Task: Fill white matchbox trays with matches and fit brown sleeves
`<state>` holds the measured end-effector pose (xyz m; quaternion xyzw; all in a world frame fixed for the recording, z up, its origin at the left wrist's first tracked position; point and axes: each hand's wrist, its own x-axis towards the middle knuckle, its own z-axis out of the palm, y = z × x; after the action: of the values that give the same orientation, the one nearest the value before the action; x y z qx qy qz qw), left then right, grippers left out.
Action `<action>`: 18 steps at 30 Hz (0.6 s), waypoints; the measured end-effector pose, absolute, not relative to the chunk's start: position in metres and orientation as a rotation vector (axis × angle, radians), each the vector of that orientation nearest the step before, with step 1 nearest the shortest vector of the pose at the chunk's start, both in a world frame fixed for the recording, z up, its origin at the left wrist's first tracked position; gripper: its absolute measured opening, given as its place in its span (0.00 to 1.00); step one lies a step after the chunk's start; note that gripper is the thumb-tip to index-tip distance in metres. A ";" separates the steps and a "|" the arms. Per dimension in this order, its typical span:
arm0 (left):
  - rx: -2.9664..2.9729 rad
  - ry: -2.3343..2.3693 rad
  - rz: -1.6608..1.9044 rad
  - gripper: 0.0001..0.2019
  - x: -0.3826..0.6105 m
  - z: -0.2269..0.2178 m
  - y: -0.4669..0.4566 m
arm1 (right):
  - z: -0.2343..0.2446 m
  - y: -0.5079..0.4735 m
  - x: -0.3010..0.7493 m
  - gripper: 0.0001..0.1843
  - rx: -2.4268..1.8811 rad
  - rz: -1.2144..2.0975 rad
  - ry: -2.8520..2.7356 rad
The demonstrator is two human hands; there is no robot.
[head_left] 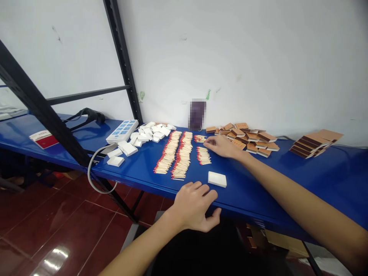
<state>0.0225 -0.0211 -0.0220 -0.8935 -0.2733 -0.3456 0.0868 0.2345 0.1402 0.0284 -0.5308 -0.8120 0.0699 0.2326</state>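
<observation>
The matches (pixel 181 157) at mid-frame are pale cream with red heads. Right of centre, the matchbox sleeves (pixel 266 137) are tan with dark brown sides; left of centre, the trays (pixel 127 148) are white. The tabletop (pixel 345 180) is blue, the lower-left floor tiles (pixel 66 214) dark red with pale lines.

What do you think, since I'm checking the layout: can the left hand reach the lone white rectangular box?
Probably yes: the left hand is just short of the white box, with nothing visible standing between them.

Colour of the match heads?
Red; the match heads show best in the head camera's view, the only one.
</observation>
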 end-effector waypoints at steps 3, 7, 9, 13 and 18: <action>-2.664 -0.803 -1.020 0.08 0.022 -0.020 -0.020 | 0.015 0.132 0.234 0.20 -1.363 0.188 -2.194; -2.658 -0.791 -1.031 0.08 0.022 -0.020 -0.020 | 0.012 0.123 0.235 0.27 -1.278 0.329 -2.258; -2.660 -0.788 -1.028 0.08 0.022 -0.021 -0.020 | 0.017 0.118 0.235 0.33 -1.289 0.423 -2.336; -2.668 -0.781 -1.011 0.08 0.021 -0.022 -0.019 | 0.027 0.106 0.233 0.47 -1.328 0.489 -2.444; -2.669 -0.786 -1.008 0.08 0.021 -0.022 -0.018 | 0.025 0.103 0.229 0.43 -1.338 0.399 -2.433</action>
<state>0.0210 -0.0181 -0.0217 -0.8981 -0.2645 -0.3394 0.0911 0.2294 0.1033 0.0246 -0.4703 -0.8551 0.1401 0.1673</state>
